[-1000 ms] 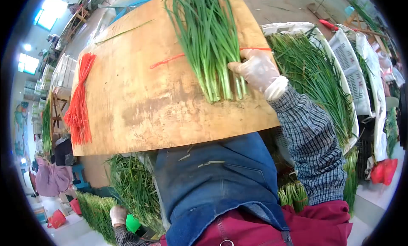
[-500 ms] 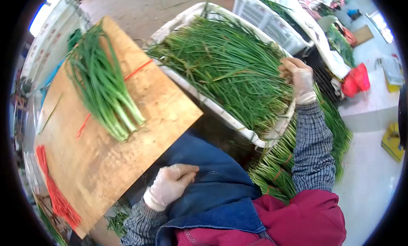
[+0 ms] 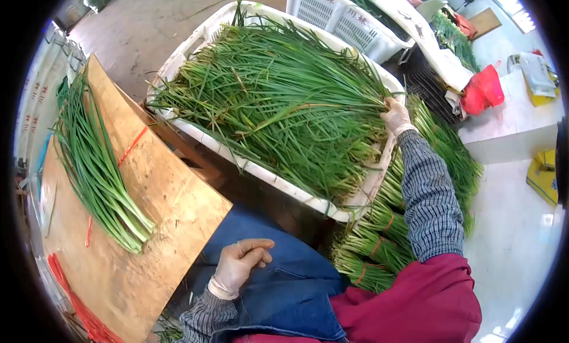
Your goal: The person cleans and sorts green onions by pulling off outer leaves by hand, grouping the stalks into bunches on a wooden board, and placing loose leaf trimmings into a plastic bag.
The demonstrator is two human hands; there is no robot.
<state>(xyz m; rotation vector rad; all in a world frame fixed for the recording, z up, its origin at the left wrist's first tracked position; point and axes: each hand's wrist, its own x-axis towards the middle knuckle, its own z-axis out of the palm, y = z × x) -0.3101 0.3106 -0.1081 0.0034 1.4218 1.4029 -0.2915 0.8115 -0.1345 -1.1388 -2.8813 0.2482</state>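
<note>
Had greens point(image 3: 332, 85) pinched by the stalk ends in the right hand point(image 3: 397, 115), at the crate's right end. Held the left hand point(image 3: 238, 267) empty above the apron point(image 3: 296, 248), fingers slightly apart. Likely needed a firm, low grip, clear of tangled leaves and crate rim point(image 3: 341, 212). Had bundles point(image 3: 385, 249) just outside, board point(image 3: 178, 200) at left.
</note>
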